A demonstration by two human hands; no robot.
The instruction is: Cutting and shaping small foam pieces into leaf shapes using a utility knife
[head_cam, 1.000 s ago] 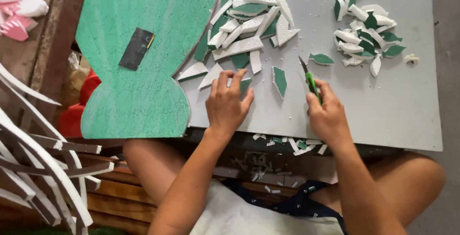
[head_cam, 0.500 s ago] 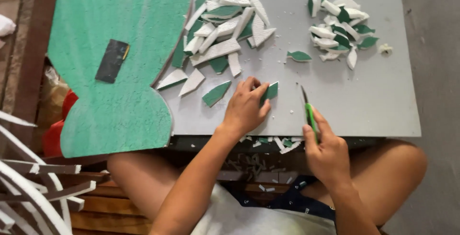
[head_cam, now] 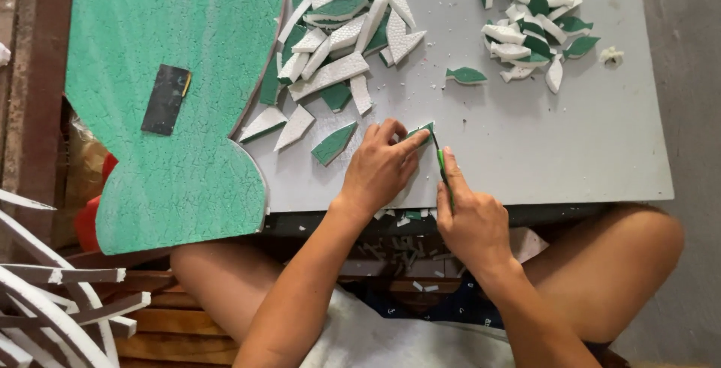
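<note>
Left hand lies flat in the middle of the frame, fingers pressing down a small green foam piece on the grey board. Just to its right, the right hand is closed around a green knife, and the blade touches that piece. Far left lies a big green foam shape with a dark block on it. One pile of cut pieces sits above the hands, and another pile sits upper right. Bare board shows at the right, and the board's near edge is right under the hands.
</note>
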